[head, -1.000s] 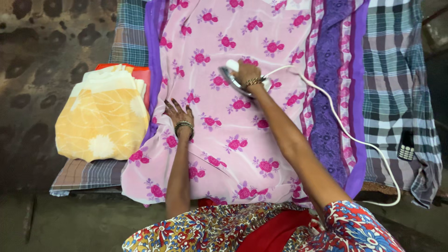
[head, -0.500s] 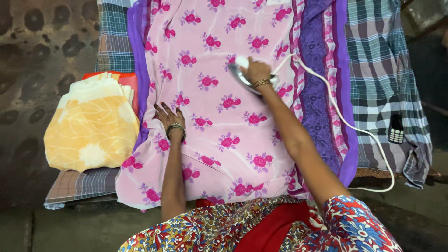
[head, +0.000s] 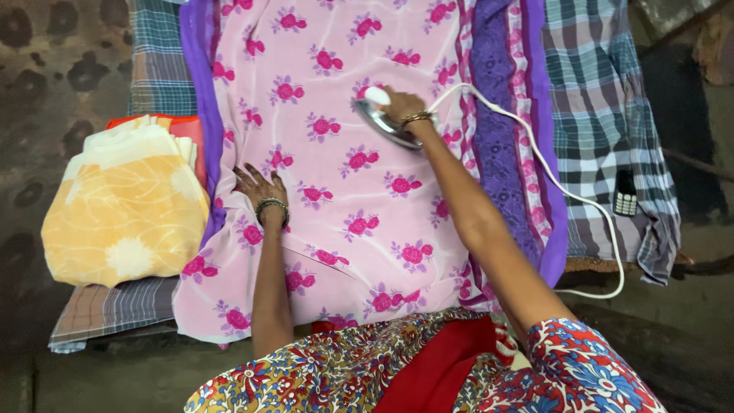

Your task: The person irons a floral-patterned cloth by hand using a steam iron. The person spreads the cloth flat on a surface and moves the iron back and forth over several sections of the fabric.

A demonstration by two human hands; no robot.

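A pink cloth [head: 344, 99] with red flowers and a purple border is spread over a checked sheet [head: 604, 92]. My right hand [head: 404, 109] grips the handle of a white and metal iron [head: 378, 115], which rests flat on the cloth near its middle. A white cord [head: 550, 180] runs from the iron to the right and loops off the front edge. My left hand [head: 258, 187] lies flat on the cloth near its left purple edge, fingers spread, bangles on the wrist.
A folded yellow and white cloth [head: 126, 203] lies on the left over an orange one [head: 183, 126]. A small black phone [head: 625, 193] lies on the checked sheet at the right. Dark patterned floor [head: 53, 69] surrounds the pad.
The view has shifted, so everything sits further left in frame. The iron has slid a little further up the cloth. My left hand stays pressed on the fabric.
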